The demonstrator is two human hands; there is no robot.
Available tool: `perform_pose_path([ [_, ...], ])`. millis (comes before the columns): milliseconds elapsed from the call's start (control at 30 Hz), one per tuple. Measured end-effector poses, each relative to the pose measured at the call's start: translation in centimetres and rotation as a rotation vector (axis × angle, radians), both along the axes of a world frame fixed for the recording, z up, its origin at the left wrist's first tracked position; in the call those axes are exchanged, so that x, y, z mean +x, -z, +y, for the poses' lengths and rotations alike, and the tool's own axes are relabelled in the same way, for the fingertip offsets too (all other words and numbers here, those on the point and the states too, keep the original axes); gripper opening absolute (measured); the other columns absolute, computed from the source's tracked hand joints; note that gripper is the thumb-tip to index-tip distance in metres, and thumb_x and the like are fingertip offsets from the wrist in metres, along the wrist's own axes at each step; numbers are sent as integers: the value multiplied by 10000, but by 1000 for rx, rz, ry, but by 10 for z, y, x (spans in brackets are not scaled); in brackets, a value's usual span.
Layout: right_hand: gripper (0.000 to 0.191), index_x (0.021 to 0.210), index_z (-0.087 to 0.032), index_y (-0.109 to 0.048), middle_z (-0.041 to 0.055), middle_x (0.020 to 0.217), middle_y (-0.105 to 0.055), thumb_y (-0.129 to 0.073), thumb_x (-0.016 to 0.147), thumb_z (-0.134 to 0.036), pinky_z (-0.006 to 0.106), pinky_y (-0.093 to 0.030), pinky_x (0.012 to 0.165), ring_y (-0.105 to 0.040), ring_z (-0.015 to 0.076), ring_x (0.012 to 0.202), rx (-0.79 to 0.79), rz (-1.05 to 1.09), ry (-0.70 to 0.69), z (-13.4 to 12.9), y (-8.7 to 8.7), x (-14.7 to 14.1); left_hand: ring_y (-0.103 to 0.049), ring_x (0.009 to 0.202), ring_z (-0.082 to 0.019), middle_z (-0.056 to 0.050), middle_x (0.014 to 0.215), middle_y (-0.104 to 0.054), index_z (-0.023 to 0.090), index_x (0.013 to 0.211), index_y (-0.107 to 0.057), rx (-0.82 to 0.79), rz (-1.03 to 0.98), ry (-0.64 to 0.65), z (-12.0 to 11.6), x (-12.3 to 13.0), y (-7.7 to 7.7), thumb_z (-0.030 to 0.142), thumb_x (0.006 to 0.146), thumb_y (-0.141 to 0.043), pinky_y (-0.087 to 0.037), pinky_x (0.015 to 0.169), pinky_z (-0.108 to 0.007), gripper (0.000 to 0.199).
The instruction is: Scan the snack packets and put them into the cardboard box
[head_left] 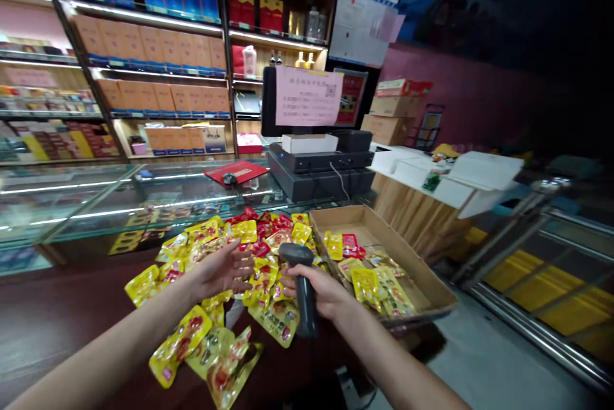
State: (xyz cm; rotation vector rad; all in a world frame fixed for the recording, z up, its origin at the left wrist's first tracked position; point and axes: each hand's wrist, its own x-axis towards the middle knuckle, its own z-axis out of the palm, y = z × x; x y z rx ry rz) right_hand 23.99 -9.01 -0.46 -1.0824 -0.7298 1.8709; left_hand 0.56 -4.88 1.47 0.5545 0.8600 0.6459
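Yellow and red snack packets (pixel 196 327) lie heaped on the dark red counter (pixel 62 317). Over the left part of the heap is my left hand (pixel 223 270), its fingers spread and nothing held. My right hand (pixel 319 288) is wrapped round the handle of a dark handheld scanner (pixel 306 298), whose head is over the packets. To the right of that hand stands an open cardboard box (pixel 412 256) with several yellow, red and pale packets inside.
Behind the heap are a glass display counter (pixel 105 196), a red folder (pixel 249 171) and a monitor with a pink paper sign (pixel 307 100). Shelves of boxes (pixel 158 45) line the wall. At the right are white boxes (pixel 474 173) and a metal railing (pixel 522 295).
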Motion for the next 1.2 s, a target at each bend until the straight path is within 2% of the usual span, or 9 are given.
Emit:
perform_pose_path([
  [167, 91, 692, -138, -566, -40, 528, -513, -649, 662, -161, 195, -458, 554, -496, 65, 490, -8, 42, 49, 0, 20, -25, -548, 1062, -278, -165, 1155, -573, 125, 1060, -554, 5, 96, -61, -19, -12, 28, 517, 785, -543, -482, 826, -438, 480],
  [367, 209, 828, -141, -623, 10, 700, -639, -688, 635, -187, 200, -472, 585, -599, 100, 619, 5, -43, 82, -1, 18, -35, -411, 1235, -284, -169, 1336, -456, 150, 1161, -549, 98, 145, -82, -33, -11, 44, 532, 775, -556, -487, 810, -374, 544],
  [467, 223, 832, -148, -617, 63, 878, -683, -695, 626, -185, 239, -502, 684, -655, 158, 804, -9, 39, 31, -4, 17, -45, -501, 1144, -261, -142, 1253, -542, 165, 1107, -605, 194, 156, -51, -42, -7, 46, 467, 750, -625, -495, 745, -314, 468],
  [567, 255, 844, -153, -631, 79, 927, -689, -707, 606, -201, 271, -517, 713, -654, 194, 892, 5, 21, 28, -8, 23, -59, -608, 937, -213, -98, 1046, -657, 162, 1015, -658, 328, 192, -25, -48, -2, 51, 363, 695, -710, -477, 657, -233, 381],
  [733, 262, 834, -174, -647, 71, 1002, -677, -721, 589, -229, 268, -524, 734, -627, 197, 976, 44, -44, 55, -10, 30, -75, -648, 777, -169, -69, 955, -690, 164, 1008, -651, 379, 188, -117, -47, -5, 61, 270, 665, -745, -478, 594, -203, 371],
  [900, 315, 854, -181, -637, 56, 975, -674, -751, 569, -250, 280, -520, 761, -631, 198, 946, 150, -46, 74, -12, 11, -75, -672, 740, -189, -75, 856, -704, 146, 983, -628, 241, 103, -215, -26, -20, 54, 184, 671, -741, -524, 577, -237, 334],
  [1000, 326, 850, -169, -619, 51, 916, -674, -747, 573, -283, 280, -523, 688, -651, 191, 835, 210, -121, 54, -15, 3, -75, -660, 638, -151, -54, 796, -695, 144, 898, -608, 221, 89, -262, -2, -27, 42, 153, 680, -730, -527, 531, -217, 250],
  [1067, 310, 831, -161, -593, 41, 823, -668, -729, 590, -302, 271, -512, 582, -648, 171, 695, 211, -170, 10, -18, 3, -77, -630, 566, -116, -27, 750, -679, 150, 820, -578, 225, 123, -281, 15, -29, 33, 138, 657, -746, -517, 496, -199, 235],
  [1200, 256, 769, -174, -543, -18, 590, -590, -689, 630, -330, 228, -422, 419, -555, 121, 467, 155, -237, -87, -20, 14, -81, -615, 590, -115, -13, 737, -653, 151, 765, -533, 219, 180, -257, 38, -22, 21, 122, 602, -780, -534, 523, -230, 297],
])
